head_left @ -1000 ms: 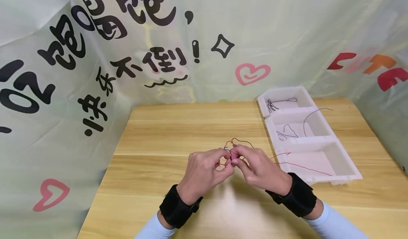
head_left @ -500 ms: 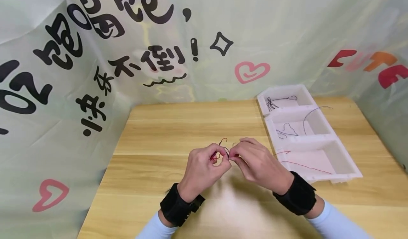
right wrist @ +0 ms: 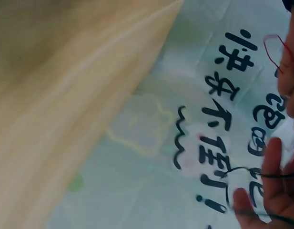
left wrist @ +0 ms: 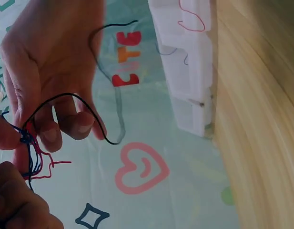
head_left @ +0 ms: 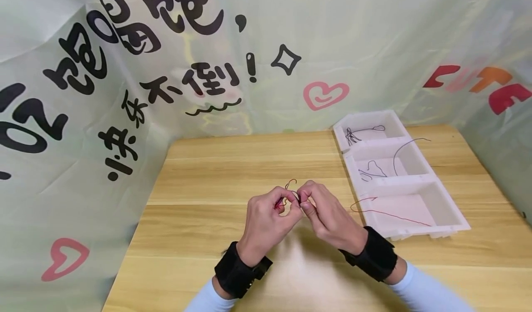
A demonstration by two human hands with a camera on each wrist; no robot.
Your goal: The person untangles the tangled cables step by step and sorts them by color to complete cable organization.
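Both hands meet above the middle of the table around a small bundle of thin red, blue and black wires (left wrist: 26,138). My left hand (head_left: 270,222) pinches the bundle between thumb and index finger; a red wire end (head_left: 292,180) sticks up beyond it. With thumb and index finger, my right hand (head_left: 330,219) pinches at the black wire right beside the left fingertips. In the left wrist view a long black wire (left wrist: 75,96) arcs out of the bundle past the right hand's loosely bent other fingers. The exact wrapping at the fingertips is hidden.
A white three-compartment tray (head_left: 358,175) stands on the wooden table (head_left: 216,173) at the right. Dark wires (head_left: 352,135) lie in its far compartment, thin bluish wires (head_left: 376,168) in the middle one. A red wire (head_left: 399,216) hangs over the near compartment's edge. Printed cloth (head_left: 257,113) surrounds the table.
The right hand has drawn slightly away and come back to the left fingertips. The black loop beyond the right fingers has gone from sight, and a red end now rises past the left hand.
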